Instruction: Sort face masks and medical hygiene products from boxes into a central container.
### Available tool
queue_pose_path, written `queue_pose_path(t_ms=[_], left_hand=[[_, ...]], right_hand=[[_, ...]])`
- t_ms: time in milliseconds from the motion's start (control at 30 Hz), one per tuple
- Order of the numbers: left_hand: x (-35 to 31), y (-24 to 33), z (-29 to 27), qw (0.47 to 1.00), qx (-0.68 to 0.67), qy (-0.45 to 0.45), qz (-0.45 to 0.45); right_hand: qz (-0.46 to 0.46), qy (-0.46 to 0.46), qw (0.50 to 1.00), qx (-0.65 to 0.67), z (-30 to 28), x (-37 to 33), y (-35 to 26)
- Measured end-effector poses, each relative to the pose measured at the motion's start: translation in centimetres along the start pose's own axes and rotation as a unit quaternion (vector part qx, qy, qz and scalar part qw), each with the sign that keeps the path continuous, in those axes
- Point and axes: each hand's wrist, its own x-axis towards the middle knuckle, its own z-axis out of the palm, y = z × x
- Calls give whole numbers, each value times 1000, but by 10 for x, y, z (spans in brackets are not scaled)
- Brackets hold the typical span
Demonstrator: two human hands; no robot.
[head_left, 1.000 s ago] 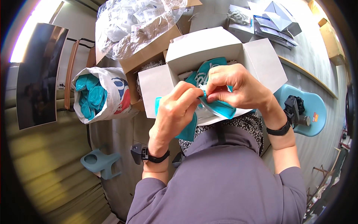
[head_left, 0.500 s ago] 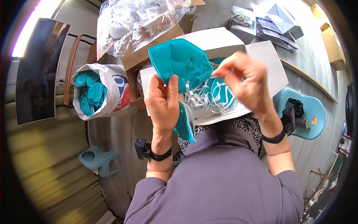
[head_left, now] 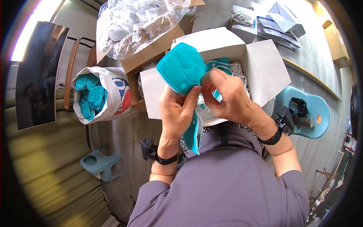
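Observation:
A teal face mask [head_left: 182, 67] is held up over an open white box [head_left: 264, 72]. My left hand [head_left: 177, 109] grips its lower left part between thumb and fingers. A second teal mask [head_left: 194, 132] with a pale inside hangs beneath that hand. My right hand [head_left: 225, 92] is closed at the mask's lower right edge, its fingertips pinched there; whether a strap lies between them is hidden. Inside the box, more teal masks [head_left: 221, 65] lie with white straps, partly covered by my right hand.
At left stands a white sack [head_left: 113, 72] filled with teal masks. Behind it a cardboard carton [head_left: 151, 53] carries a clear plastic bag [head_left: 140, 22] of small white packets. A light-blue stool [head_left: 321, 109] is at right, a grey-blue one [head_left: 99, 162] at lower left. Papers [head_left: 281, 26] lie at the back.
The mask has turned and come slightly closer to me. My right hand has moved left and down, against the mask's edge. My left hand has shifted a little right and down.

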Motion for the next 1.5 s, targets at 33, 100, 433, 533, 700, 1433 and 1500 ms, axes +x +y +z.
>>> queue_pose_path(t_ms=[33,100,433,533,700,1433,1500], left_hand=[[-2,-1,-2,1000,21,-11,-5],[-12,1,-7,999,-13,-15,-44],[-4,37,-21,935,240,-135,222],[-3,37,-19,925,246,-151,248],[-3,35,-16,916,258,-163,259],[0,1,-70,957,-152,-69,239],[-9,7,-100,904,-351,51,240]], right_hand=[[-7,20,1000,-8,-3,2,2],[-64,97,988,-103,-17,10,28],[84,-42,991,93,-64,16,26],[74,-152,969,182,-55,14,5],[11,-178,968,179,-37,8,4],[-88,-198,963,161,-34,-2,-18],[-36,-236,960,148,-53,-15,-14]])
